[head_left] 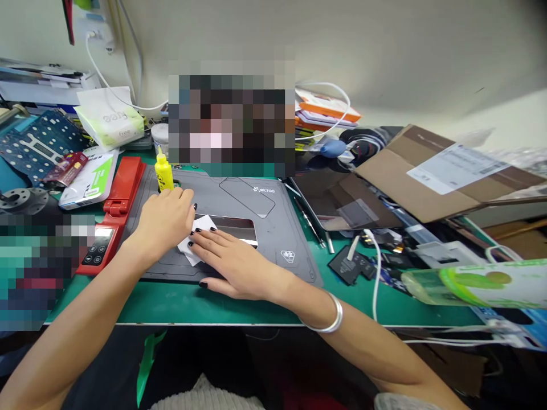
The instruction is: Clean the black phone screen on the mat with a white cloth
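Observation:
My left hand (164, 219) rests curled on a white tissue (200, 225) that lies on a grey work mat (273, 228); its fingers are bent and press the tissue down. My right hand (233, 262) lies flat beside it, fingers stretched out over the tissue and the mat. Under the tissue, a shiny flat rectangular piece (239, 225) shows on the mat. A yellow bottle (163, 173) stands just behind my left hand.
A red device with buttons (113, 219) sits left of the mat. A dark tablet (342, 199) and a cardboard box (431, 171) lie to the right, with white cables (376, 267) and a green wipes pack (474, 285). A tissue pack (111, 117) and circuit boards are at back left.

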`<action>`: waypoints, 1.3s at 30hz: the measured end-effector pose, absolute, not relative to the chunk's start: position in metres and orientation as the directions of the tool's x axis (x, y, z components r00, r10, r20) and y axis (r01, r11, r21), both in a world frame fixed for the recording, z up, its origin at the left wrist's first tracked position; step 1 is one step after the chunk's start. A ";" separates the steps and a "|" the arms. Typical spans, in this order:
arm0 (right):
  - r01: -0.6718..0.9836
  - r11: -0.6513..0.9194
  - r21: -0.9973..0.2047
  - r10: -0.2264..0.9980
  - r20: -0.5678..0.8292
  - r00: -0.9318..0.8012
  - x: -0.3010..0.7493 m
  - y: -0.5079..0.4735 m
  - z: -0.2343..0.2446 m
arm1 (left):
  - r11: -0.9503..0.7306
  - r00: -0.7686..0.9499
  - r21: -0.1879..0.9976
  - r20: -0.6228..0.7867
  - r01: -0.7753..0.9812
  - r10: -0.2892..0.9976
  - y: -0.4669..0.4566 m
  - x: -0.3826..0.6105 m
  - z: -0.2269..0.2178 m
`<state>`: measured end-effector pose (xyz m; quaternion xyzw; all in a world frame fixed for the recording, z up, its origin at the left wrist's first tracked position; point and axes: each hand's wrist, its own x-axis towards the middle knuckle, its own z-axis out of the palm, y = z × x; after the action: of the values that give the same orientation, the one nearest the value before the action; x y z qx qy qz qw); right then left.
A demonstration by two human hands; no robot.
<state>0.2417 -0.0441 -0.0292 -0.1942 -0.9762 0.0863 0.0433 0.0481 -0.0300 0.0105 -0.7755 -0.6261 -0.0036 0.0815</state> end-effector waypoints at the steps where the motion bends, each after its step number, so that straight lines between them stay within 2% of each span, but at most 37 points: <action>1: 0.389 0.901 -0.189 0.405 0.052 -0.913 0.242 -0.044 -0.029 | -0.202 0.216 -0.129 0.103 0.971 0.971 -0.030 0.049 0.011; 4: 0.465 0.865 -0.188 0.484 0.064 -0.873 0.245 -0.040 -0.030 | -0.206 0.221 -0.141 0.098 0.968 0.970 -0.030 0.050 0.011; 9: 0.413 0.889 -0.199 0.436 0.085 -0.896 0.247 -0.035 -0.033 | -0.219 0.233 -0.142 0.085 0.965 0.969 -0.030 0.051 0.010; 14: 0.511 0.841 -0.177 0.532 0.105 -0.840 0.248 -0.034 -0.034 | -0.214 0.229 -0.139 0.100 0.967 0.968 -0.031 0.052 0.009; 18: 0.394 0.898 -0.194 0.415 0.079 -0.907 0.244 -0.040 -0.033 | -0.231 0.245 -0.140 0.087 0.963 0.966 -0.031 0.052 0.010; 20: 0.375 0.905 -0.201 0.396 0.073 -0.915 0.243 -0.039 -0.033 | -0.241 0.254 -0.143 0.086 0.960 0.963 -0.032 0.053 0.010; 25: 0.512 0.835 -0.201 0.536 0.091 -0.839 0.247 -0.028 -0.034 | -0.245 0.257 -0.141 0.078 0.959 0.963 -0.031 0.052 0.011; 28: 0.472 0.854 -0.220 0.498 0.083 -0.863 0.245 -0.032 -0.033 | -0.259 0.260 -0.103 -0.006 0.960 0.966 -0.028 0.043 0.014; 30: 0.407 0.885 -0.226 0.432 0.076 -0.898 0.241 -0.037 -0.033 | -0.321 0.315 -0.048 -0.103 0.946 0.943 -0.026 0.032 0.015; 33: 0.354 0.911 -0.213 0.376 0.075 -0.923 0.237 -0.039 -0.032 | -0.423 0.426 0.054 -0.157 0.905 0.891 -0.022 0.015 0.013; 36: 0.449 0.873 -0.191 0.468 0.069 -0.881 0.240 -0.033 -0.031 | -0.482 0.495 0.116 -0.162 0.869 0.854 -0.020 0.007 0.012; 39: 0.532 0.830 -0.169 0.548 0.063 -0.834 0.244 -0.030 -0.029 | -0.453 0.468 0.119 -0.181 0.884 0.865 -0.021 0.010 0.012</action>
<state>0.2435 -0.0303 -0.0295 -0.2827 -0.9549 0.0722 0.0545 0.0099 -0.0213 0.0123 -0.8509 -0.5138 0.0468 -0.0984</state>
